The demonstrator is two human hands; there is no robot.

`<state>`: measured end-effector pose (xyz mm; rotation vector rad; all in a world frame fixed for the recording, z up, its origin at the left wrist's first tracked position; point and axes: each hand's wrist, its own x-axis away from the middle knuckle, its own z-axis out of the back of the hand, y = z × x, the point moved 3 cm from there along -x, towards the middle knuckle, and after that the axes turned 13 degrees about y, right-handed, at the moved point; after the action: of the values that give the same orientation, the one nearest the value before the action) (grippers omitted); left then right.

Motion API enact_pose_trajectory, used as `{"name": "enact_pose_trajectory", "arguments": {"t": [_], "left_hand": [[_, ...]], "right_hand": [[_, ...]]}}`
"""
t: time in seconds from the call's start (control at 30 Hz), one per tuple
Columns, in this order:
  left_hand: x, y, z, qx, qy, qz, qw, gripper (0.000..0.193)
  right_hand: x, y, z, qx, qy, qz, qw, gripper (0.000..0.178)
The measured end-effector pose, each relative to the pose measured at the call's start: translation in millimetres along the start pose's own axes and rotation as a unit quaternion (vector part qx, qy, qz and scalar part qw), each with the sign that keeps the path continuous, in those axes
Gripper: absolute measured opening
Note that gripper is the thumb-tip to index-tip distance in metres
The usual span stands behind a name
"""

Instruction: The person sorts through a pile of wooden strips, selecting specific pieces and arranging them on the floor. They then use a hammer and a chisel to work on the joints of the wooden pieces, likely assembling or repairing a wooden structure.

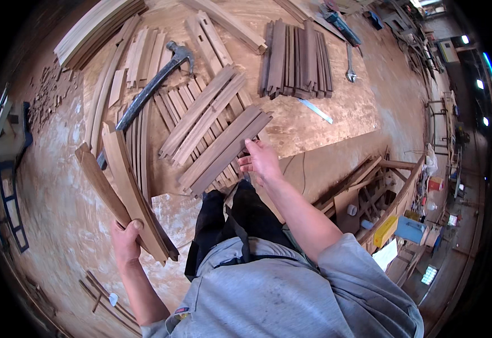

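My left hand (126, 241) is closed round a few long wooden pieces, its thumb pressed over them near their lower end. Among these are a pale plank (135, 194) and a rounded brown rail (103, 181); a darker edge shows behind the plank. My right hand (263, 161) is at the near edge of a pair of dark wooden boards (223, 151), which lie side by side. Its thumb tip meets the boards' edge, and its fingers are apart from the thumb, bent slightly over the slats below. Beyond lie two lighter boards (204, 115) on a layer of slats.
A claw hammer (157, 84) lies among wood strips at the left. Bundled dark slats (295, 59), a wrench (351, 65), a metal strip (316, 111) and a blue power tool (343, 28) are at the far right. A wooden crate (392, 164) stands at the right.
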<state>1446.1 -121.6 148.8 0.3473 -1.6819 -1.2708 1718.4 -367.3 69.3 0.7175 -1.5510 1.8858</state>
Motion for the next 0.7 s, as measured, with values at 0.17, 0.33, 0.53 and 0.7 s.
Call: {"name": "enact_pose_trajectory", "arguments": {"t": [0.17, 0.33, 0.53, 0.7], "left_hand": [[21.1, -1.2, -7.5, 0.045, 0.051, -0.016, 0.998, 0.074], [34.5, -7.9, -22.3, 0.093, 0.031, 0.002, 0.995, 0.077], [47.8, -27.8, -57.4, 0.150, 0.016, 0.007, 0.988, 0.067], [67.6, -28.8, -89.7, 0.151, 0.008, 0.027, 0.988, 0.075]], "right_hand": [[-6.6, -10.3, 3.5, -0.006, -0.076, -0.003, 0.997, 0.025], [-5.3, -1.5, -7.8, -0.066, -0.028, 0.005, 0.997, 0.023], [-24.2, -4.5, -6.7, -0.052, -0.084, -0.036, 0.994, 0.017], [-5.5, -28.7, 17.3, -0.047, -0.155, 0.039, 0.986, 0.015]]}}
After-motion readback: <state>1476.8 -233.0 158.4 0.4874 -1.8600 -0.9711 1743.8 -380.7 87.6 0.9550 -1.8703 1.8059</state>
